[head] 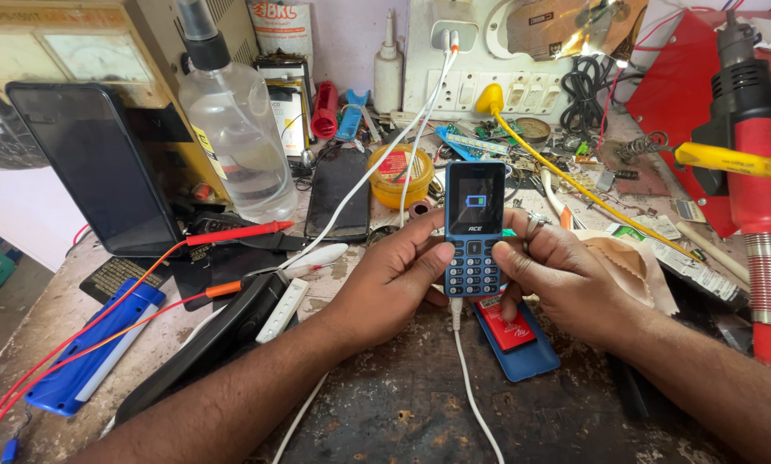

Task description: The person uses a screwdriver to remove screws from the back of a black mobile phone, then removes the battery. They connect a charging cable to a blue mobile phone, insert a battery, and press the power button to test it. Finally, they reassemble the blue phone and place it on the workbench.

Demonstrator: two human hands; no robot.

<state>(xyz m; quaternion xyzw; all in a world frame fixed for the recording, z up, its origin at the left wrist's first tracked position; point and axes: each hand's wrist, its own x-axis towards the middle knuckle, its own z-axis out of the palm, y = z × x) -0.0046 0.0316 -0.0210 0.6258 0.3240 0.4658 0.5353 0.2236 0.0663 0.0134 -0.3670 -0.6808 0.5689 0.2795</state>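
Both hands hold a small blue keypad phone (475,225) upright over the worn workbench (420,412). Its screen is lit and shows a battery symbol. My left hand (394,275) grips the phone's left side, thumb on the keypad. On the right side, my right hand (557,275), wearing a ring, has its thumb on the keys. A white cable (471,378) plugs into the phone's bottom and runs toward me. Under my right hand lies a blue back cover with a red battery (510,331).
A clear spray bottle (235,129), a dark tablet (89,167), a black smartphone (338,193), red and orange probe leads (231,234) and a blue case (93,348) lie left. A hot-air tool (751,172) stands right. A white socket board (489,82) sits behind.
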